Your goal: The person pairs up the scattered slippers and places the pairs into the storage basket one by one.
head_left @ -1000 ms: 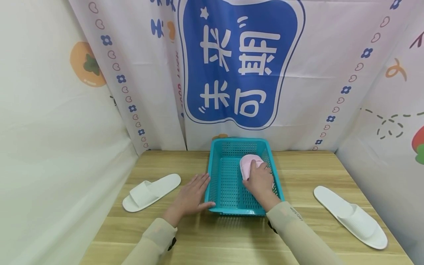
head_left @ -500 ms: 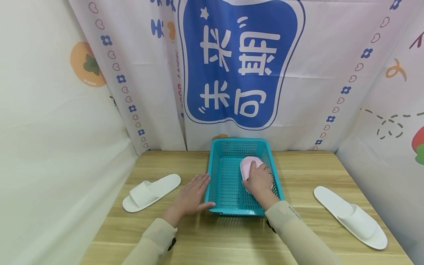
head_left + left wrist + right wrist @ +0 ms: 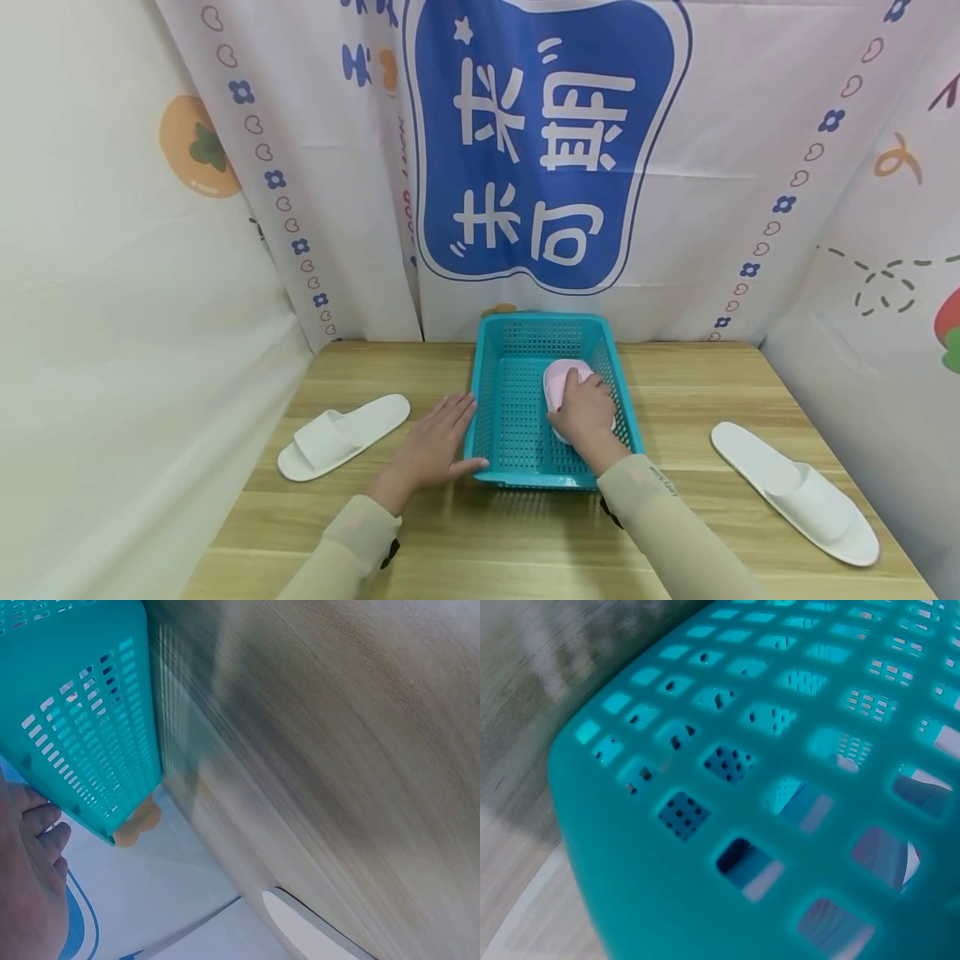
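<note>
A pink rounded item (image 3: 564, 377) with a pale edge lies inside the turquoise basket (image 3: 489, 329), toward its right wall. My right hand (image 3: 591, 412) is over it, thumb on its left side and fingers on the right. The hand hides much of the item, and I cannot tell its kind. My left hand (image 3: 438, 442) rests against the basket's left side, fingers extended along the rim and thumb at the front corner. In the left wrist view, fingertips (image 3: 52, 840) touch the basket rim. Through the holes of the basket wall (image 3: 630, 847), the right wrist view shows only scraps of the inside.
One white slipper (image 3: 363, 423) lies left of the basket on the wooden table (image 3: 480, 550). Another white slipper (image 3: 757, 457) is at the right, toward the table's edge. A printed cloth (image 3: 360, 250) hangs right behind the basket.
My right hand and the pink item have shifted slightly toward me within the basket, and a pale edge of the item now shows below the thumb. The left hand has stayed in place.
</note>
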`<state>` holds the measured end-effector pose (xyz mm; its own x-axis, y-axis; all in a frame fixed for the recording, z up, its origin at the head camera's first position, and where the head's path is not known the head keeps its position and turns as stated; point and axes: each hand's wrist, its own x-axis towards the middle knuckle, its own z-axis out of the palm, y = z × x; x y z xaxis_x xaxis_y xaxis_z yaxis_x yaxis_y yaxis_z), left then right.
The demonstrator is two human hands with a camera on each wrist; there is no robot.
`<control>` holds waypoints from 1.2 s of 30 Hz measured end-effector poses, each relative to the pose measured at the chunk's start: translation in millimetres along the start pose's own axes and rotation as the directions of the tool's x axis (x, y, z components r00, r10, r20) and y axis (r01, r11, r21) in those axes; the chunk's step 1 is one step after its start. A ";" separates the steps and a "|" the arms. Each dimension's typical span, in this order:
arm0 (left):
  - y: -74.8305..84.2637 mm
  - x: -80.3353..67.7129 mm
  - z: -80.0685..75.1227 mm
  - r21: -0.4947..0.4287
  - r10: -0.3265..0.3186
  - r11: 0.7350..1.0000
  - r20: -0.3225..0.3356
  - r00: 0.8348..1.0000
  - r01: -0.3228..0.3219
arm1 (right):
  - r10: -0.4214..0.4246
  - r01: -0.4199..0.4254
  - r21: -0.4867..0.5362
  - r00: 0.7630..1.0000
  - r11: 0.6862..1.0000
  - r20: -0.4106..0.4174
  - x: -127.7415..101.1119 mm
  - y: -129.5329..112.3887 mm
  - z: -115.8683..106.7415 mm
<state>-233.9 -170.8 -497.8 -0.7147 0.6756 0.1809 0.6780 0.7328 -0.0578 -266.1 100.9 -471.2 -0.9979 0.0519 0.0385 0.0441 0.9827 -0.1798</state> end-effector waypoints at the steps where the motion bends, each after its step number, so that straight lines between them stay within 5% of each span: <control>1: 0.1 -0.1 -0.1 -0.001 -0.001 1.000 0.000 1.000 0.001 | 0.001 -0.001 -0.002 1.000 1.000 0.002 0.2 -0.2 0.2; 36: 1.9 0.2 -1.3 0.014 -0.007 1.000 0.000 1.000 0.007 | 0.029 -0.024 -0.085 0.998 0.996 0.061 -1.0 -7.3 11.4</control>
<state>-232.5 -169.4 -496.6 -0.7197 0.6701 0.1815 0.6701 0.7389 -0.0706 -265.9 91.6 -481.1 -0.9972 0.0696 -0.0266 0.0719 0.9927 -0.0967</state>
